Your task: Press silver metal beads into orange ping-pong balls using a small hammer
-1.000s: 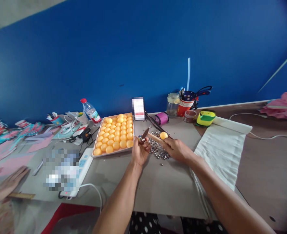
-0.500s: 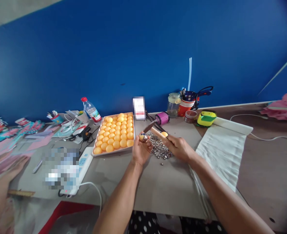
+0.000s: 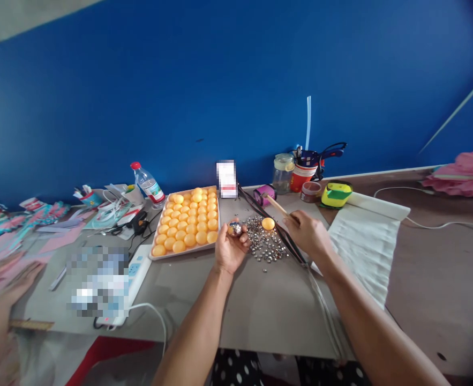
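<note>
My left hand is palm up with its fingers curled round a ball that has shiny silver pieces on its surface. My right hand grips a hammer by its thin wooden handle, which points up and left. The hammer's head is hard to make out now. Between the hands lies a spread of small silver metal pieces, with a loose orange ball among them. To the left, a tray holds many orange balls.
A purple spool, glass jar, red cup of tools and yellow-green item stand behind. White cloth lies right. Left are a bottle, power strip and another person's hand.
My right hand has moved right and slightly down with the hammer, away from the ball in my left hand. The loose orange ball now shows more fully. My left hand stays nearly in place.
</note>
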A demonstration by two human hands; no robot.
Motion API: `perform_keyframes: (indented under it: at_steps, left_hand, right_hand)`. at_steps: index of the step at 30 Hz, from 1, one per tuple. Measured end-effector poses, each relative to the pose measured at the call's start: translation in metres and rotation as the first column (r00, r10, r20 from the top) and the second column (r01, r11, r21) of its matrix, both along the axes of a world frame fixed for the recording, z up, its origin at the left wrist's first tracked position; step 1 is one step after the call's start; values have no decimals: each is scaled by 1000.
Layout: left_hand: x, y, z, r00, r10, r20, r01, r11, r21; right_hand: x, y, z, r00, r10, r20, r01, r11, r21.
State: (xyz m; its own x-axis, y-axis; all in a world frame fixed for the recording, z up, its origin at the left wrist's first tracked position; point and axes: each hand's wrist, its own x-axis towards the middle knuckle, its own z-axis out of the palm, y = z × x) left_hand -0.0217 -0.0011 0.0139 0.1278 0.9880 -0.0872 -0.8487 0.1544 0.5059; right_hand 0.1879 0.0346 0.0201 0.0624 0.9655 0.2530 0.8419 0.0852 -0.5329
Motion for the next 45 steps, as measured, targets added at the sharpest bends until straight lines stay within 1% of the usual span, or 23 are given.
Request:
perform_keyframes:
  at_steps: [5, 8, 11, 14, 18, 20, 21, 23, 24, 25, 26, 27, 28, 29, 30, 31, 33, 36, 40, 43, 45]
  left_hand:
    - [0, 0, 0, 999, 22, -28, -22, 1000, -13]
    - [1, 1, 0, 1000, 16, -12, -16, 1000, -15]
    - [1, 1, -1, 1000, 20, -22, -20, 1000, -20]
    - [1, 2, -2, 998, 40, -49, -42, 999, -31]
    - [2, 2, -2, 999, 45, -31, -45, 999, -17]
    - [2, 1, -1, 999, 30, -17, -30, 1000, -8]
    - [1, 1, -1, 1000, 23, -11, -23, 1000, -6]
    - [1, 1, 0, 1000, 28, -3, -28, 1000, -8]
    - [0, 1, 0, 999, 36, -1, -36, 999, -11]
    - [0, 1, 0, 999, 44, 0, -44, 999, -13]
    - [0, 2, 0, 999, 50, 1, -50, 999, -16]
    - [-1, 2, -1, 999, 50, 1, -50, 999, -18]
    - [-1, 3, -1, 999, 46, 3, -46, 999, -18]
    - [-1, 3, -1, 999, 41, 4, -41, 999, -16]
    - [-1, 3, -1, 999, 40, 3, -40, 999, -15]
    - [-1, 3, -1, 999, 42, -3, -42, 999, -15]
    - [0, 3, 0, 998, 51, -23, -52, 998, -20]
    - [2, 3, 2, 997, 61, -57, -63, 997, -36]
    - [3, 3, 2, 995, 51, -83, -55, 997, -49]
    - [4, 2, 2, 994, 39, -102, -43, 998, -40]
    - [5, 2, 1, 993, 32, -112, -37, 999, -36]
  right_hand:
    - [12, 10, -5, 988, -144, 55, 149, 984, -100]
    - [16, 12, -7, 981, -179, 76, 187, 975, -118]
    - [19, 14, -12, 978, -183, 101, 196, 971, -139]
    - [20, 15, -17, 977, -159, 144, 183, 967, -175]
    - [21, 16, -21, 973, -123, 195, 166, 960, -224]
    - [20, 16, -22, 969, -132, 209, 175, 963, -203]
    - [20, 17, -23, 965, -158, 209, 194, 967, -163]
    - [17, 17, -22, 960, -220, 174, 230, 972, -40]
    - [15, 16, -21, 967, -216, 134, 216, 976, 17]
    - [12, 15, -19, 982, -169, 86, 164, 985, 61]
    - [7, 13, -18, 997, -66, 40, 62, 995, 84]
    - [2, 11, -16, 996, 84, -6, -83, 992, 92]
    - [-3, 8, -14, 970, 242, -33, -238, 967, 88]
    - [-9, 5, -12, 920, 391, -28, -389, 919, 60]
    - [-15, 1, -11, 876, 482, -9, -482, 876, 18]
    - [-20, -2, -10, 850, 526, 24, -526, 850, -25]
    - [-30, -7, -10, 815, 566, 128, -556, 824, -103]
    - [-38, -10, -12, 792, 555, 253, -523, 832, -186]
    - [-44, -8, -17, 807, 504, 307, -472, 863, -177]
    - [-49, -7, -19, 839, 449, 308, -420, 894, -158]
    - [-52, -7, -20, 852, 429, 301, -402, 903, -151]
